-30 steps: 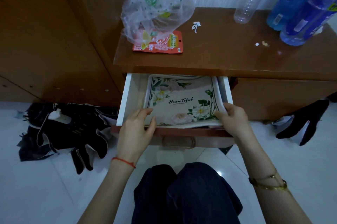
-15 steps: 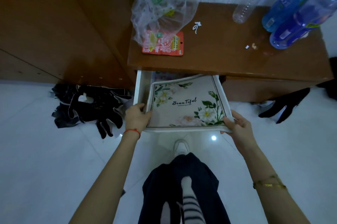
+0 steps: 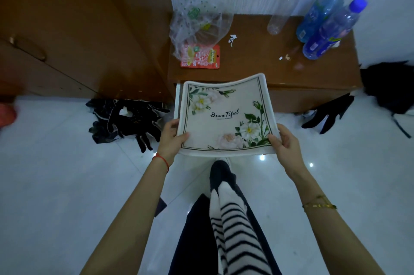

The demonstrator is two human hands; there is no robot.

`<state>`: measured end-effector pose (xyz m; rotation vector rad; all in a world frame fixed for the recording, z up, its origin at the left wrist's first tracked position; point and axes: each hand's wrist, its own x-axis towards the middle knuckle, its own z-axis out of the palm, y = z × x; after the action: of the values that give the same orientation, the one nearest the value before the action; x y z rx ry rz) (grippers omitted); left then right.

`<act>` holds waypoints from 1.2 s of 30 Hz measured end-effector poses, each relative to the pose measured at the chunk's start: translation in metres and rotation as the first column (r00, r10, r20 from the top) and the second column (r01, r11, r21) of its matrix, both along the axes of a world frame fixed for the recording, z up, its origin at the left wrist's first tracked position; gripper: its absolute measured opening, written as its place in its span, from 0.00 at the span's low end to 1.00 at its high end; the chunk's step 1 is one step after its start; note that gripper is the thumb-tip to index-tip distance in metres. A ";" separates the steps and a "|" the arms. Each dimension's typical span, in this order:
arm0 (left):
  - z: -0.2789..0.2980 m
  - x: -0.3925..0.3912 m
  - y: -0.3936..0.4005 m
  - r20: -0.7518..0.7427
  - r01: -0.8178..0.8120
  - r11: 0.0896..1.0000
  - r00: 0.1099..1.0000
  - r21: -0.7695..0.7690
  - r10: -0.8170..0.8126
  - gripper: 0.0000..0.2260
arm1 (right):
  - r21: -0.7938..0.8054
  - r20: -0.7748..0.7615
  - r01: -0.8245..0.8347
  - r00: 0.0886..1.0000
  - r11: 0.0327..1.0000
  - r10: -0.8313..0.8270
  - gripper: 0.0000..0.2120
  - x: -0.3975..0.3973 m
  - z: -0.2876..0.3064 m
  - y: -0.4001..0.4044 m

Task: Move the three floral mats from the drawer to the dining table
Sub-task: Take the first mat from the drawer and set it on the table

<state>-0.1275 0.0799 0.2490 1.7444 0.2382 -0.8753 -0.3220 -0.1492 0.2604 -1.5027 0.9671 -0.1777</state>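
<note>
Single head-worn wide-angle view, looking steeply down and forward from standing height, over the cabinet's [image 3: 313, 77] front edge.

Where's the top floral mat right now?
Head view, centre: the floral mat is held in the air in front of the brown cabinet, the left hand and right hand gripping its near corners.

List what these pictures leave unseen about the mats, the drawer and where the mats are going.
- Mat count: head view shows one floral mat face up, gripped by the left hand and right hand; any mats beneath it are hidden.
- Drawer: only a white sliver shows; the mat covers its inside.
- Dining table: outside the frame.
- Small print under "Beautiful": too small to read.
</note>
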 end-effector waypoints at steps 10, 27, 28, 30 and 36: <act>0.155 -0.050 0.023 0.255 -0.016 0.991 0.966 -0.134 0.050 0.20 | 0.009 0.072 0.030 0.997 1.000 -0.031 0.12 -0.031 0.137 0.011; 0.254 -0.165 -0.002 0.390 -0.308 0.900 0.823 -0.308 0.414 0.18 | -0.330 0.225 -0.142 0.948 0.933 0.225 0.07 -0.051 0.231 -0.041; 0.256 -0.177 -0.005 0.390 -0.348 0.885 0.802 -0.311 0.452 0.18 | -0.342 0.234 -0.181 0.934 0.922 0.270 0.07 -0.052 0.235 -0.048; 0.263 -0.205 -0.011 0.395 -0.430 0.846 0.752 -0.315 0.529 0.19 | -0.356 0.247 -0.270 0.896 0.894 0.369 0.08 -0.056 0.243 -0.059; 0.280 -0.296 -0.008 0.435 -0.656 0.689 0.546 -0.310 0.716 0.16 | -0.341 0.238 -0.544 0.739 0.767 0.630 0.06 -0.058 0.255 -0.059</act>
<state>-0.4235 0.0722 0.5286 1.5125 0.4575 0.1943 -0.3800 -0.2081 0.5155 -1.8688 0.1500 -0.0907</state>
